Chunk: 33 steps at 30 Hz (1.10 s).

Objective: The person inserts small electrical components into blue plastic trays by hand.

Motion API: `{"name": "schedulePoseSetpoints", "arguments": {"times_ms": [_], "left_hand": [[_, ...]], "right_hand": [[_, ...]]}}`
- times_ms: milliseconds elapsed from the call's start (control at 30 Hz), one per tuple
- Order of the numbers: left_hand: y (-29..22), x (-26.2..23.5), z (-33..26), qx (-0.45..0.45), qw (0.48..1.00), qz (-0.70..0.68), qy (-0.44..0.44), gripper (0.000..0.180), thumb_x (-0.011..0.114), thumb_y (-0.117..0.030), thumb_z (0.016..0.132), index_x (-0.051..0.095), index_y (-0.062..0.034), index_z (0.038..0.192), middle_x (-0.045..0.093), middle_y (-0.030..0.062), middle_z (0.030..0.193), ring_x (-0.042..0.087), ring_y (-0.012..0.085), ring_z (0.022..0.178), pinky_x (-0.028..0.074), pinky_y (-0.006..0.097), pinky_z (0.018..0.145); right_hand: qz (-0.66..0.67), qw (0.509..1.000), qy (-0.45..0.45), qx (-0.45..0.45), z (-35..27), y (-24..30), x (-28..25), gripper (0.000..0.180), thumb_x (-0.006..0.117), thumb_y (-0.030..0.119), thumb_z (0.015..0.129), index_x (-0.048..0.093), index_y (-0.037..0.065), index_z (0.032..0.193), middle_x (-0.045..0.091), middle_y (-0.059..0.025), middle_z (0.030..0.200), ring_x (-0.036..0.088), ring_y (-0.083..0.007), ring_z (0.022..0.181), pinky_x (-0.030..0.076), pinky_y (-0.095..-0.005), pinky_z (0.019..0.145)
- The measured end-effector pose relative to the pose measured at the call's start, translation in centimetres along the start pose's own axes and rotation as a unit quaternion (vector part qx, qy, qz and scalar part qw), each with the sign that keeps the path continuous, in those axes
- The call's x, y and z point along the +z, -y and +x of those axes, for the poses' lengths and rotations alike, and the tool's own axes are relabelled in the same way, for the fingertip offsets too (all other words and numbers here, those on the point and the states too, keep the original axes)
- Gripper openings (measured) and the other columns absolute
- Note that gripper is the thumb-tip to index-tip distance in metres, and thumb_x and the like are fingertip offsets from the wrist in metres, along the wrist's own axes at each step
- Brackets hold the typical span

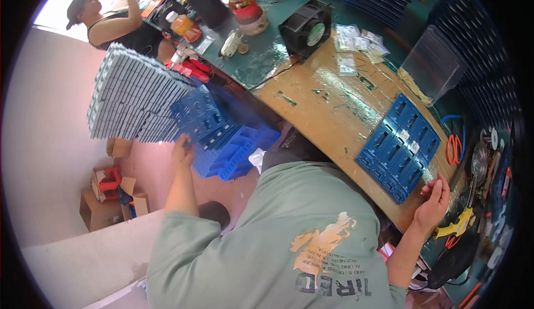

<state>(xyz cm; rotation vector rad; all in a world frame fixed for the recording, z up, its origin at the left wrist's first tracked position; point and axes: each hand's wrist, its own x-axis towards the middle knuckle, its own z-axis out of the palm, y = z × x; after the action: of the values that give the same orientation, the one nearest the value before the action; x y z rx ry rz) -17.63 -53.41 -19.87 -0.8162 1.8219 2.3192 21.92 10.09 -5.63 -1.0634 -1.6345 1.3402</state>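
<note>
My left hand point(182, 152) is out to the left, its fingers closed at the lower edge of a blue circuit board panel point(198, 112). That panel is tilted over several similar blue panels standing on a blue plastic crate point(236, 153). Part of the grip is blurred. On the wooden board point(311, 100) at the right lies another blue circuit board panel point(394, 152), with rows of dark slots and small white labels. Beside its near right corner rests my right hand point(433, 204), fingers loosely stretched, holding nothing.
A tall stack of grey-white sheets point(133, 97) rises beyond the crate. A black fan point(306, 28), small plastic bags point(356, 45) and a clear tray point(431, 64) line the far side. Orange-handled scissors point(453, 149) and a yellow glue gun point(455, 224) lie right. Another person point(119, 31) sits far left.
</note>
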Motion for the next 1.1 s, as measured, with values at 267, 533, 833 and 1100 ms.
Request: {"name": "schedulePoseSetpoints", "arguments": {"times_ms": [267, 533, 833, 1100], "left_hand": [[-12.0, 7.0, -7.7, 0.131, 0.95, -0.056, 0.279, 0.023, 0.063, -0.017, 0.094, 0.058, -0.0076, 0.114, 0.059, -0.0026, 0.088, 0.055, 0.0099, 0.084, 0.045, 0.033, 0.091], [-13.4, 31.5, -26.2, 0.245, 0.771, 0.22, 0.545, 0.018, 0.076, -0.011, 0.079, 0.064, 0.0003, 0.085, 0.061, 0.0045, 0.078, 0.055, 0.0113, 0.068, 0.044, 0.026, 0.062], [-9.1, 46.2, -38.3, 0.255, 0.444, 0.35, 0.784, 0.017, 0.077, -0.007, 0.076, 0.069, -0.0006, 0.089, 0.068, 0.0078, 0.08, 0.064, 0.0174, 0.074, 0.049, 0.029, 0.064], [-4.5, 49.2, -34.4, 0.266, 0.705, 0.26, 0.604, 0.036, 0.072, -0.02, 0.089, 0.064, 0.0044, 0.113, 0.068, 0.0067, 0.091, 0.063, 0.0125, 0.079, 0.052, 0.026, 0.071]], "right_hand": [[0.039, 0.999, 0.001, -0.029, -1.3, 2.3, 0.8, 0.023, 0.052, 0.011, 0.1, 0.061, -0.003, 0.116, 0.062, -0.0058, 0.085, 0.057, -0.0114, 0.071, 0.047, -0.0242, 0.064], [-0.096, 0.935, 0.151, -0.305, 0.0, 12.7, 1.1, 0.029, 0.071, 0.017, 0.087, 0.066, 0.005, 0.113, 0.066, -0.0106, 0.094, 0.064, -0.0174, 0.081, 0.051, -0.0274, 0.074], [-0.221, 0.864, 0.371, -0.258, -0.1, 16.4, 1.1, 0.024, 0.071, 0.024, 0.084, 0.069, 0.008, 0.102, 0.069, -0.0093, 0.088, 0.065, -0.0291, 0.078, 0.051, -0.0394, 0.067], [-0.112, 0.977, 0.163, 0.074, 0.3, 12.8, -1.4, 0.02, 0.06, 0.02, 0.096, 0.065, 0.003, 0.106, 0.068, -0.0044, 0.082, 0.064, -0.0159, 0.07, 0.052, -0.0306, 0.066]]}}
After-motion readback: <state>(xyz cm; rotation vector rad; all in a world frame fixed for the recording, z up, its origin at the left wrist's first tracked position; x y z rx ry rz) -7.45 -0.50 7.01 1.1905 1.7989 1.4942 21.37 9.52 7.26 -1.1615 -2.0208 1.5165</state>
